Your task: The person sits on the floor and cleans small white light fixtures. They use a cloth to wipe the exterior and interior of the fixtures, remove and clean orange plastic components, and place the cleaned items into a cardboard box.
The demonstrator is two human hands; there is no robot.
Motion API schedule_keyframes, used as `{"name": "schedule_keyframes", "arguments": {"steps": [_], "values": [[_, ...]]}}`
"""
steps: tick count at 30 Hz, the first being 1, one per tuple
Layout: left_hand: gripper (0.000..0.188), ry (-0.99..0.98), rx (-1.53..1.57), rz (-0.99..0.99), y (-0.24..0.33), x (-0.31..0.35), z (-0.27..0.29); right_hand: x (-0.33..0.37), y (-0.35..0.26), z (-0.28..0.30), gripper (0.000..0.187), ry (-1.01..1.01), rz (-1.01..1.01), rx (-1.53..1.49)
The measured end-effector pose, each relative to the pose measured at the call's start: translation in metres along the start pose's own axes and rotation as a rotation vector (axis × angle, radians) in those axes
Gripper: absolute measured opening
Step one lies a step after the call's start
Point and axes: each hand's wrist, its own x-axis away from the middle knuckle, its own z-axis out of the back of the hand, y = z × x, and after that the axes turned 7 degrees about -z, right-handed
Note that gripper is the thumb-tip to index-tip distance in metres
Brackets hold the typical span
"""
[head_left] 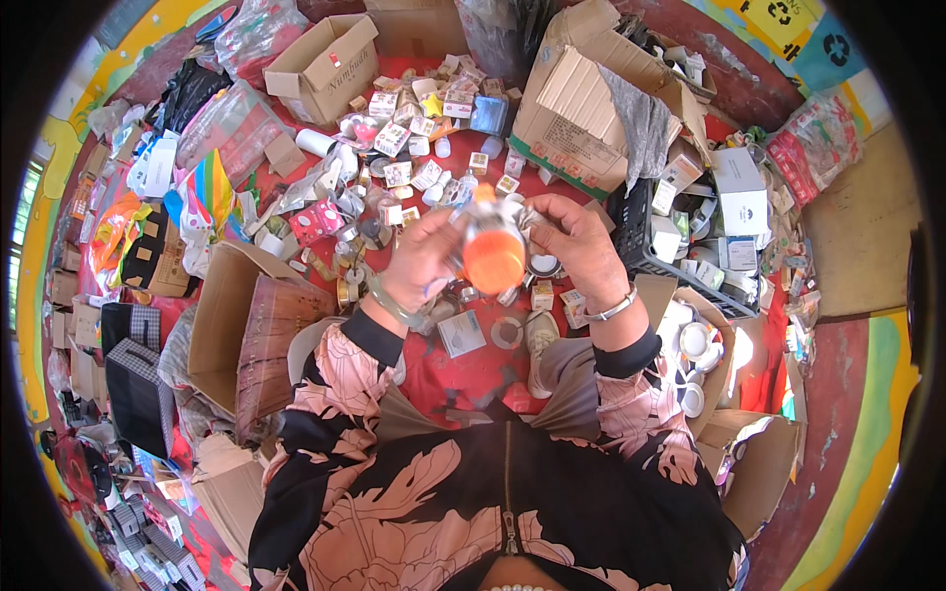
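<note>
Between my hands, above the pile, is a small container with a round orange end (495, 262), smeared by motion. A second, smaller orange tip shows on its far side. My left hand (422, 258) is closed, with its fingers against the container's left side. My right hand (581, 248) is at the container's right, thumb and forefinger pinched together near a greyish-white bit I cannot make out. Below them on the red floor lie a white box (461, 334), a flat grey ring (506, 333) and several small boxes and rolls.
A heap of small printed boxes (392, 139) spreads ahead. Open cardboard boxes stand at the back left (325, 71), back right (572, 108) and by my left arm (222, 325). A black crate (645, 241) full of boxes is at right, beside a carton of white round pieces (695, 340).
</note>
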Motion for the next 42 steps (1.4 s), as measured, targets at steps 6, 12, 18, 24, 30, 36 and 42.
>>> {"name": "schedule_keyframes", "arguments": {"steps": [6, 12, 18, 24, 30, 36, 42], "values": [[0.035, 0.213, 0.376, 0.024, -0.019, -0.006, 0.012, -0.006, 0.019, -0.018, 0.021, 0.119, 0.043, -0.190], [0.033, 0.227, 0.392, -0.116, -0.008, -0.009, 0.002, 0.000, 0.030, -0.058, 0.022, 0.216, 0.105, -0.440], [0.029, 0.166, 0.490, -0.090, -0.004, -0.011, 0.000, -0.001, 0.028, -0.044, 0.014, 0.156, 0.046, -0.473], [0.020, 0.105, -0.155, 0.080, 0.000, -0.005, 0.000, -0.003, 0.022, -0.015, 0.012, 0.176, 0.013, -0.259], [0.026, -0.180, -0.248, 0.128, -0.009, -0.004, 0.013, -0.001, 0.011, 0.000, 0.012, 0.099, 0.162, 0.442], [0.054, -0.016, 0.366, 0.078, 0.001, -0.015, -0.003, -0.019, 0.037, 0.015, 0.012, 0.219, 0.012, -0.324], [0.040, -0.043, 0.323, 0.027, -0.007, -0.011, -0.016, -0.017, 0.027, -0.010, 0.012, 0.324, 0.018, -0.519]]}}
